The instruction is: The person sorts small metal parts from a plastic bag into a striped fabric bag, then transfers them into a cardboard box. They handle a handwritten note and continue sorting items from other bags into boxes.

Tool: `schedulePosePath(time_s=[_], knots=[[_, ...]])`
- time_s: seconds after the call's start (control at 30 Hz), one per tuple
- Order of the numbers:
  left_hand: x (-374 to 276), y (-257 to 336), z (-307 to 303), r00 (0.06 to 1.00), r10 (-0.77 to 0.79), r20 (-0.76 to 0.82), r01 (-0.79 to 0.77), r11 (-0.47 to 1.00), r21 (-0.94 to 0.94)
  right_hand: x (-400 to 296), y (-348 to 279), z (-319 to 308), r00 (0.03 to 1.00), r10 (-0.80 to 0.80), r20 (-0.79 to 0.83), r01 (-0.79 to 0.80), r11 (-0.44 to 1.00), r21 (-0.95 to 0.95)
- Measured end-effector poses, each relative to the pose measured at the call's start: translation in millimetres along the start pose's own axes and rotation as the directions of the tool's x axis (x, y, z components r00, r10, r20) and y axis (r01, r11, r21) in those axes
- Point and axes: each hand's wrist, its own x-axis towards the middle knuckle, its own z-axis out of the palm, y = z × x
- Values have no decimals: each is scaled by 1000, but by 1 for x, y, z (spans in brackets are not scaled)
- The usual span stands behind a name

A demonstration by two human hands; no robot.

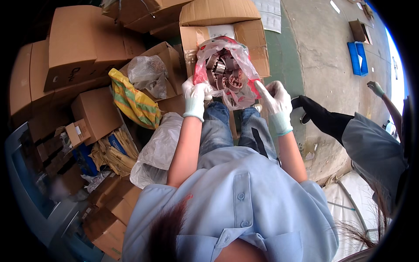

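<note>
A thin red-and-white plastic bag lies spread at the top, holding several ring-shaped metal parts that look like roller bearings. Under and behind it stands an open cardboard box with its flaps raised. My left hand, in a white knitted glove, grips the bag's near left edge. At the bag's right edge is my right hand, gloved alike, with thumb and fingers bent against the red plastic. Whether those fingers pinch the plastic is hard to tell.
Cardboard boxes are stacked at the left. Beside my left arm lie a yellow-and-green striped bag and a white plastic sack. At the right, a co-worker in grey is close by; a blue crate sits farther off on the floor.
</note>
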Motion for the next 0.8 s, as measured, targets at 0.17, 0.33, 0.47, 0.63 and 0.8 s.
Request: schedulePosePath(time_s=[0.17, 0.33, 0.47, 0.63, 0.8], knots=[[-2, -18, -5, 1000, -3, -4, 3, 1000, 24, 8, -18, -5, 959, -227, -167, 265, 929, 257], [-6, -29, -17, 999, -9, -48, 15, 994, 107, 22, -46, 17, 798, -602, -34, 598, 797, -84], [-13, -38, -30, 1000, -16, -15, 18, 995, 102, 34, -51, 25, 747, -661, 70, 664, 745, -57], [-15, -39, -29, 1000, -20, -12, 21, 997, 78, 41, -46, 30, 770, -615, 170, 555, 778, 295], [-11, -56, -39, 1000, 20, 24, -24, 985, 171, 28, -62, 17, 816, -481, 321, 217, 769, 601]])
